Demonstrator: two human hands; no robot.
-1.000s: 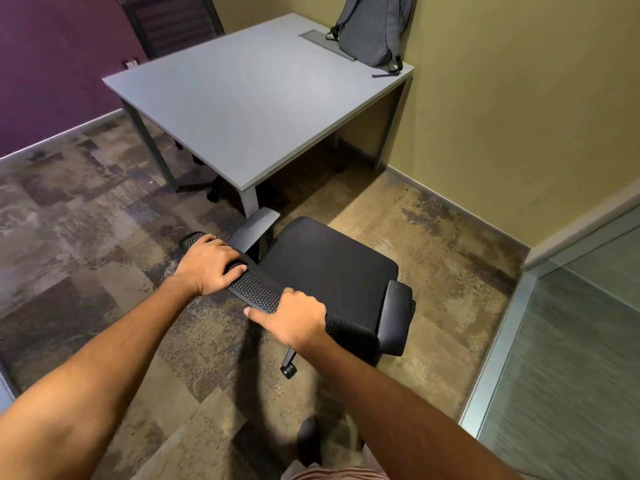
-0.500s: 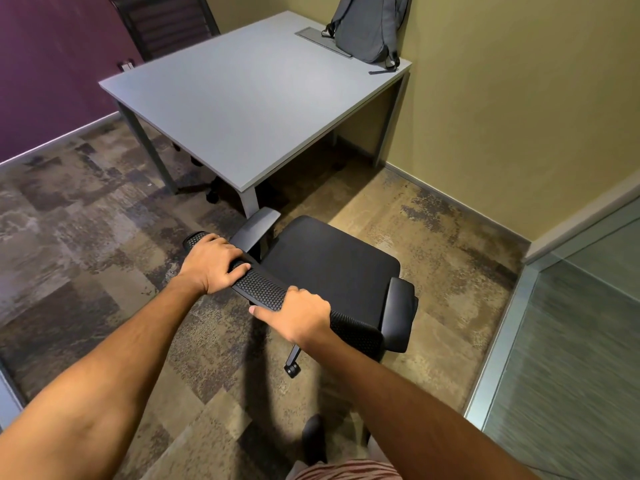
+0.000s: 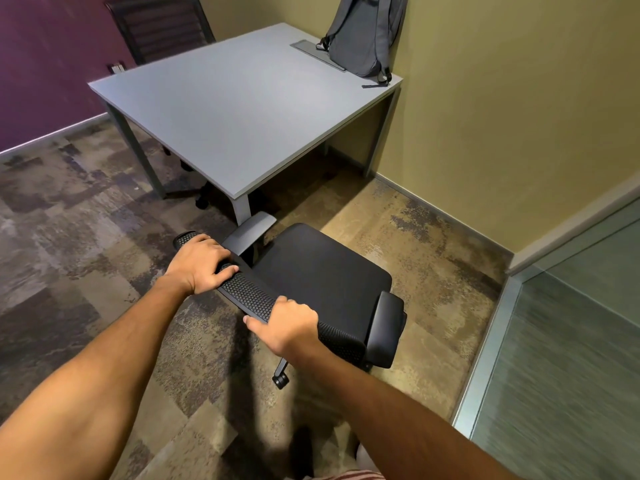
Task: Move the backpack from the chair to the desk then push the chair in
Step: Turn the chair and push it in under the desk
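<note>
Backpack (image 3: 363, 36) is resting on the table (image 3: 242, 109), against the wall. Left hand (image 3: 199, 263) and right hand (image 3: 287, 325) are gripping the chair (image 3: 322, 282) backrest; pushing it under comes next.

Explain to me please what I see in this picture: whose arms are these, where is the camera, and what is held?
There is no machine here. A person wears one camera on the head, looking forward and down, so the two bare arms are that person's own. The left hand and the right hand both grip the top of the backrest of a black office chair. Its seat is empty and it stands just outside the corner of the grey desk, not yet pushed under. On the desk's far corner a grey backpack stands upright against the yellow wall. A second dark chair stands behind the desk.
</note>
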